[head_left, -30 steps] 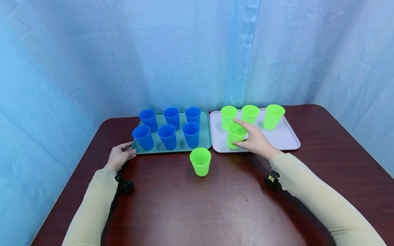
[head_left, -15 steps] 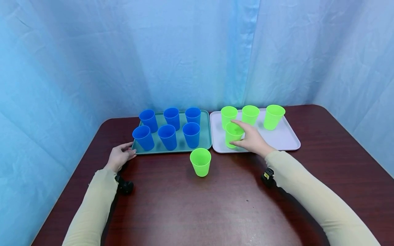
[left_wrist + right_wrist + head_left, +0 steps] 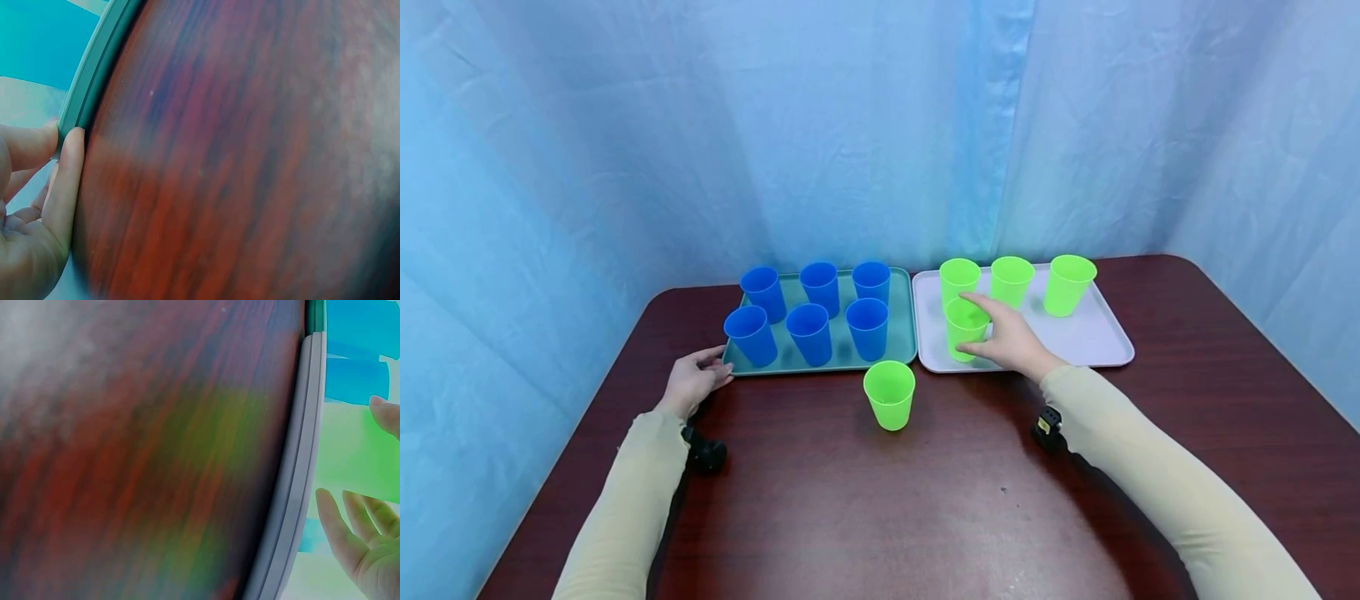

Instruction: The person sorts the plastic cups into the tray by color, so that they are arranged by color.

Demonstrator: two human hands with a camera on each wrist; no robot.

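1. The right hand (image 3: 1011, 342) reaches over the front edge of the white tray (image 3: 1097, 337), its grip wrapped loosely round a green cup (image 3: 964, 329), thumb at the near side and fingers along the rim and far side.
2. That green cup stands upright at the tray's front left, just in front of another green cup (image 3: 958, 279) in the back row.
3. Two more green cups (image 3: 1011, 279) and (image 3: 1069, 283) stand upright along the back of the white tray.
4. The left hand (image 3: 691, 382) rests on the worktop (image 3: 865, 500) at the near left corner of the teal tray (image 3: 902, 333); its grip is relaxed and holds nothing, with fingertips (image 3: 70, 140) touching the tray's rim in the left wrist view.
5. Six blue cups (image 3: 810, 332) stand upright in two rows of three on the teal tray.
6. A lone green cup (image 3: 889, 394) stands upright on the worktop, just in front of the gap where the two trays meet.
7. The trays lie side by side, edges nearly touching, before a blue curtain (image 3: 775, 125).
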